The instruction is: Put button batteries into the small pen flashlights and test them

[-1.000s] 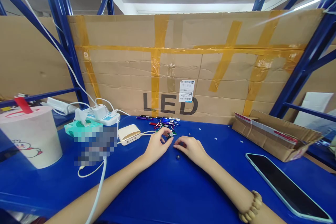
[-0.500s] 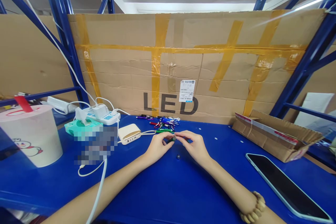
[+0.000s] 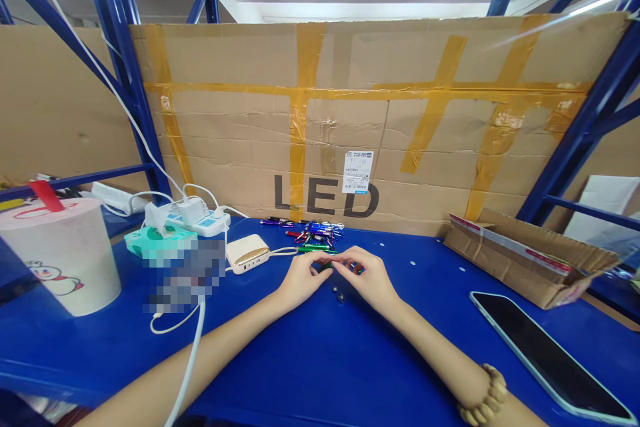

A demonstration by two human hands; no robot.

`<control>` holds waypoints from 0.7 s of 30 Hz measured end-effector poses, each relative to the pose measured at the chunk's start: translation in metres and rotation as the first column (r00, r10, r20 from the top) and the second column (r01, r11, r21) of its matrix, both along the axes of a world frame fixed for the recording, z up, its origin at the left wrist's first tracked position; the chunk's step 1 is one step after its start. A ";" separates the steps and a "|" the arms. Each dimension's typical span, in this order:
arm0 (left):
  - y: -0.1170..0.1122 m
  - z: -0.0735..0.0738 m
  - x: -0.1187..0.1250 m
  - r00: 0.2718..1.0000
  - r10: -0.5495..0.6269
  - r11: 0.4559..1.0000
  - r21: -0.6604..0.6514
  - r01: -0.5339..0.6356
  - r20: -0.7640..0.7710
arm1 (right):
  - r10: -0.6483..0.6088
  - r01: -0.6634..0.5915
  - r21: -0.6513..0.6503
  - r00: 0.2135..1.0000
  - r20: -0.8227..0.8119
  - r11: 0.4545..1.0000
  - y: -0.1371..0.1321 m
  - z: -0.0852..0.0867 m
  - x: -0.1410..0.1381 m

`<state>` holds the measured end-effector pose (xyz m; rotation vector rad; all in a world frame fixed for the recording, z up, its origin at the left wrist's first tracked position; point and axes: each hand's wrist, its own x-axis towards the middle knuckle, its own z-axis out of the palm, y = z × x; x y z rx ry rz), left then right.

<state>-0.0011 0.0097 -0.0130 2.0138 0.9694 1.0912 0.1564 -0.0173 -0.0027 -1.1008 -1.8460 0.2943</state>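
green item (image 3: 327,266) mostly hidden by fingers (image 3: 320,275), pixelated object (image 3: 186,277) unreadable, cup (image 3: 60,260) cropped at left edge, tiny bits (image 3: 341,297) unclear

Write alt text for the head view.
Left hand and right hand meet over a blue table, partly hiding a small green item. Small metallic pieces lie nearer, colorful pen-like items beyond; a drink cup stands left, smartphone right.
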 end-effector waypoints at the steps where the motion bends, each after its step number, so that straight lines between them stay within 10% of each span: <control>1: 0.001 -0.001 0.000 1.000 0.020 1.000 -0.001 -0.019 0.012 | -0.022 0.022 -0.007 1.000 0.002 1.000 0.001 -0.001 0.001; 11: 0.009 -0.002 -0.004 0.977 0.198 0.979 -0.061 -0.193 0.077 | 0.064 0.057 -0.310 0.928 0.366 0.949 -0.006 0.001 0.008; 21: 0.003 0.004 -0.004 0.982 0.170 0.985 0.003 -0.171 0.081 | 0.019 0.095 -0.338 0.948 0.318 0.936 0.001 -0.003 0.009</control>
